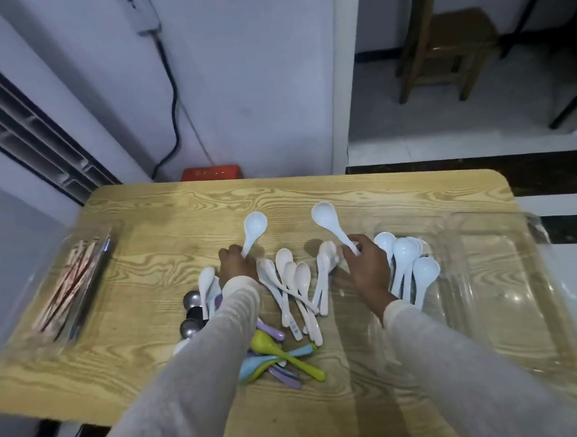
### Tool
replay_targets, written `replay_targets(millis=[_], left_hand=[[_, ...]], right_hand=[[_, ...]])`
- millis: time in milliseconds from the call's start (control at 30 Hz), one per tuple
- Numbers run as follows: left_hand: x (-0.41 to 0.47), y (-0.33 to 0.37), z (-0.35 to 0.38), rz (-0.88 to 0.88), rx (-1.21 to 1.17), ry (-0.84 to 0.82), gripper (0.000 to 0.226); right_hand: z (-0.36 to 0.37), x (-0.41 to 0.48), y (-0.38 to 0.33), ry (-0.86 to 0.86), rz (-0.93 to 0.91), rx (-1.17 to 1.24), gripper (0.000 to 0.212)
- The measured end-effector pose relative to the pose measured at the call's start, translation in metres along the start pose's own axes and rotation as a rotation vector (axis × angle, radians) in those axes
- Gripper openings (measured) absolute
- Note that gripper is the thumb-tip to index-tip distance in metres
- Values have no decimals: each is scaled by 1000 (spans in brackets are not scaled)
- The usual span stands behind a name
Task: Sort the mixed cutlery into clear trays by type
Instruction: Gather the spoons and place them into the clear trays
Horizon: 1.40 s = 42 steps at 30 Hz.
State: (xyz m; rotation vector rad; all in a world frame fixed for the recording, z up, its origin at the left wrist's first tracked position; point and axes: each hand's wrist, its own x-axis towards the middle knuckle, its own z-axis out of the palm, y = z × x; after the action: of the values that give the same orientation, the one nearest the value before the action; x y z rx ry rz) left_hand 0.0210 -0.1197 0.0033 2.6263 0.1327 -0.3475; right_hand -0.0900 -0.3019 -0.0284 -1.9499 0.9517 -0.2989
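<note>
My left hand [236, 265] grips the handle of a white soup spoon [254, 227], bowl pointing away over the wooden table [164, 213]. My right hand [369, 264] pinches the handle of a second white spoon [326, 217], raised just left of the clear tray [489, 272]. Several white spoons [407, 261] lie in that tray's left part. A loose pile of white spoons [293, 282] lies between my hands. Coloured plastic spoons [279, 352] and metal spoons [190, 314] lie nearer me, partly hidden by my left sleeve.
A second clear tray [56, 289] at the table's left edge holds several chopsticks. A red box [211, 172] sits behind the table by the wall. A wooden stool [446, 50] stands on the floor at the far right.
</note>
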Motion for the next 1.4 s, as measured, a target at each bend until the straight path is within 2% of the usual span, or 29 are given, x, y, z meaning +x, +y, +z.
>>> replay_targets(millis=[167, 300, 367, 500, 633, 733, 833, 967, 1167, 1400], left_hand=[[-31, 40, 19, 130, -18, -20, 28], [-58, 73, 45, 185, -35, -83, 27], [-73, 87, 59, 233, -50, -111, 27], [-102, 111, 85, 272, -66, -179, 27], [-124, 132, 106, 273, -81, -262, 29], [-141, 140, 119, 314, -90, -339, 34], [-153, 139, 127, 371, -7, -423, 33], [-146, 132, 122, 441, 91, -445, 36], [-109, 113, 87, 671, 385, -254, 50], [-80, 50, 50, 527, 483, -164, 49]], right_hand=[[-44, -6, 36, 180, 35, 86, 16], [-70, -13, 68, 290, 170, 69, 20], [-75, -15, 84, 279, 219, 41, 24], [-80, -19, 101, 104, 236, -112, 30], [-95, -15, 98, 92, 170, -86, 23], [-111, -10, 91, 87, 31, -54, 25], [-126, -4, 84, 113, -43, -81, 29], [-132, -1, 79, 132, -127, -104, 30], [-109, -7, 62, -2, -308, -212, 31], [-57, -28, 22, -178, -447, -280, 38]])
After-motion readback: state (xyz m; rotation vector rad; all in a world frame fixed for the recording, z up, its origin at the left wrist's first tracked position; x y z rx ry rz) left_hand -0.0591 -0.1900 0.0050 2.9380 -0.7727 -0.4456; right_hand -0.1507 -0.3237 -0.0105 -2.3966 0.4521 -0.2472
